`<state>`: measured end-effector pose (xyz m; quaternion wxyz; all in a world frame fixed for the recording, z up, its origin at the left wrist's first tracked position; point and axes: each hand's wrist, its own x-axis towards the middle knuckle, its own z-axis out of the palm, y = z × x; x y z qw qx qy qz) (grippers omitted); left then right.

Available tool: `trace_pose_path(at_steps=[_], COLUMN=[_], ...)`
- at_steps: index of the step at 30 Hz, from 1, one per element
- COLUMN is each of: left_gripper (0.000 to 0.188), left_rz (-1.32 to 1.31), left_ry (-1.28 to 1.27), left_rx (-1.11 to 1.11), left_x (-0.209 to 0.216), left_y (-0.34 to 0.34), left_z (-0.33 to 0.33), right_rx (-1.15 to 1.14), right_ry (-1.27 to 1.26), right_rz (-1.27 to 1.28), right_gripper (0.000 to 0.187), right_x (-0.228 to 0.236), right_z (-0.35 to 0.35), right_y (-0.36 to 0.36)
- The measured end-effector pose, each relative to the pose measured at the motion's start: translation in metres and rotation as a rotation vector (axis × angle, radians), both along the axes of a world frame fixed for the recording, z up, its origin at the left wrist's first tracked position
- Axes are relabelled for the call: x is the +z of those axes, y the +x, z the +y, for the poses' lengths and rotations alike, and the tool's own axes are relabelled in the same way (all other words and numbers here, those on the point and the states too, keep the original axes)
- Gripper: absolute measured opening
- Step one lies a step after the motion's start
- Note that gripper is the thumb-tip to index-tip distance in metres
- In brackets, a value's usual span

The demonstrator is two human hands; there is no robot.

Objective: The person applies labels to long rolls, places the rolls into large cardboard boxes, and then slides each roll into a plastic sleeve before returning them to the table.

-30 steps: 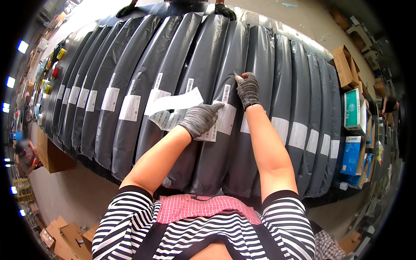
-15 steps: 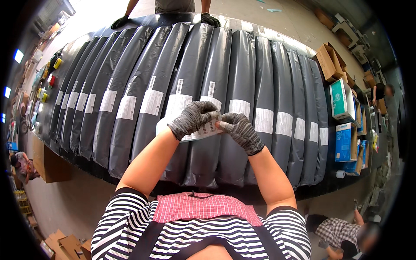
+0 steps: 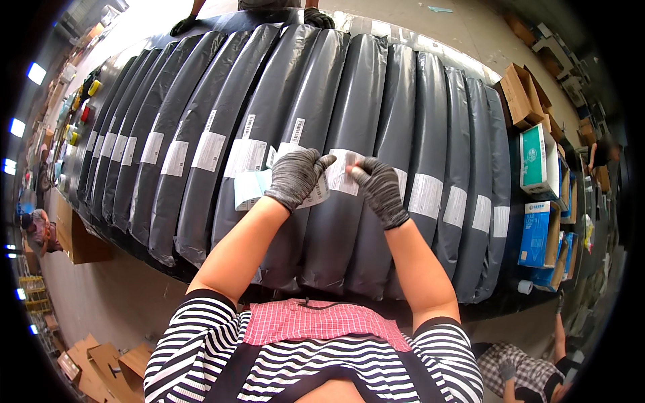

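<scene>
My left hand point(image 3: 299, 176), in a grey knit glove, is closed on a sheet of labels point(image 3: 251, 188); a light blue side of it hangs out left of the hand, and a printed white part shows below the fingers. My right hand point(image 3: 381, 191), gloved alike, is just to the right with thumb and forefinger pinched together; whatever they hold is too blurred to name. Both hands are over a row of long dark grey plastic-wrapped packages point(image 3: 339, 221) lying side by side. Each visible package label point(image 3: 426, 195) is white, and some packages bear a small barcode sticker point(image 3: 297, 130) above it.
The packages lie on a dark table point(image 3: 500, 285). At its right end stand a brown carton point(image 3: 521, 97), a green-and-white box point(image 3: 537, 161) and blue boxes point(image 3: 537, 232). Tape rolls point(image 3: 94, 87) lie far left. Across the table, another person's gloved hands point(image 3: 318, 18) rest on the edge.
My hands, touching at the label sheet before, are now slightly apart, the right one pulled rightward. The sheet's light blue side now shows more. The view has shifted a little.
</scene>
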<state>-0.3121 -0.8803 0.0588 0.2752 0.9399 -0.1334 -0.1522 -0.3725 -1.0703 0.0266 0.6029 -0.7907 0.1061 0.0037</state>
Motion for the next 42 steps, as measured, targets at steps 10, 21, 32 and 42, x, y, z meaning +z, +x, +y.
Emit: trace_pose_path(at_steps=[10, 21, 32, 42], left_gripper=[0.034, 0.042, 0.052, 0.029], left_rz=[-0.064, -0.106, 0.035, -0.124], left_ry=[0.047, 0.047, 0.237, -0.631], left_rx=[-0.278, -0.281, -0.359, 0.021], left_x=[-0.047, -0.046, -0.035, -0.029], left_y=[0.006, 0.011, 0.018, 0.005], left_z=[-0.021, -0.021, -0.033, -0.023], right_rx=[0.039, 0.111, -0.049, 0.359], right_ry=[-0.100, -0.242, -0.566, 0.433], right_rz=[-0.047, -0.051, -0.137, 0.313], right_gripper=[0.024, 0.023, 0.049, 0.039], right_x=[-0.049, -0.042, -0.056, 0.020], right_z=[-0.021, -0.018, -0.036, -0.024], right_y=[0.087, 0.092, 0.135, 0.030])
